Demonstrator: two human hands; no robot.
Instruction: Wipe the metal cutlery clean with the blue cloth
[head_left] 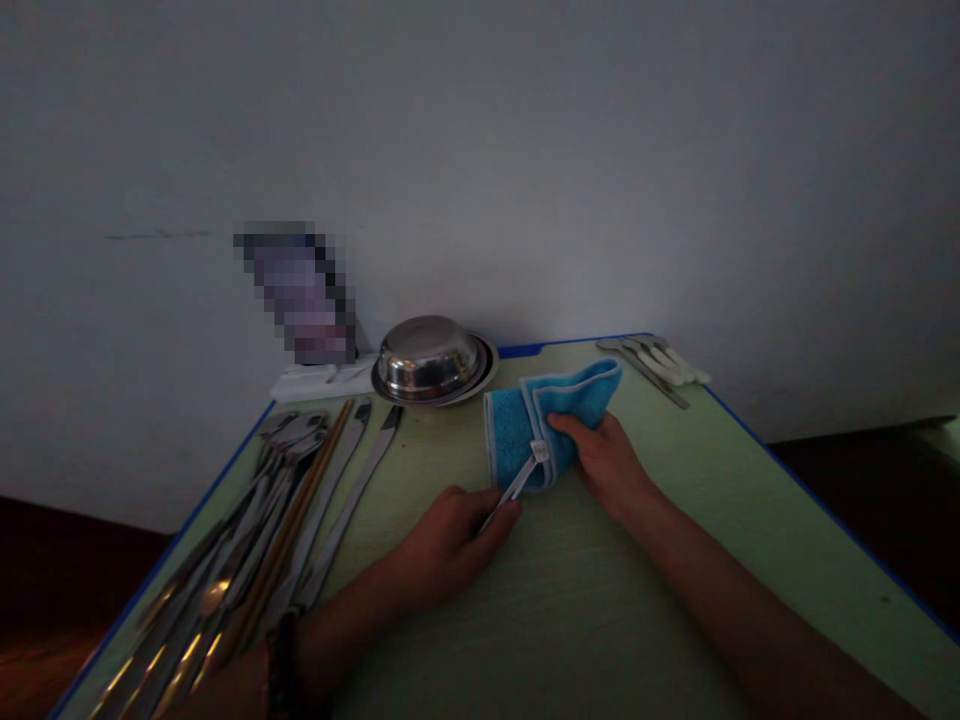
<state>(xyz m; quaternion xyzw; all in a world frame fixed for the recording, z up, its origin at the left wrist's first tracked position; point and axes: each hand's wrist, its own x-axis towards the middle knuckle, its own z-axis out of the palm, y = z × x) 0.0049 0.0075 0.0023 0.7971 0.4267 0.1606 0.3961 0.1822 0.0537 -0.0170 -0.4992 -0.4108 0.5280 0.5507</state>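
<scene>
Diagonally, the metal utensil (516,484) points up and away from the pinching left hand (459,535) into the blue cloth (517,436) (pale-edged), which the right hand (606,455) grips.

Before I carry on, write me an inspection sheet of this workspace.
Surface: green tabletop with blue edging.
Things in hand: folded blue cloth; slender utensil, one end at the cloth.
Clutter: spoons, chopsticks and knives on the left; upturned metal bowl at the back; cutlery, some white-handled, on the right.
Hands: left hand grips the utensil; right hand grips the cloth.
Cables: nothing seen.
Surroundings: grey wall behind, pixelated upright item before it, dim light.
</scene>
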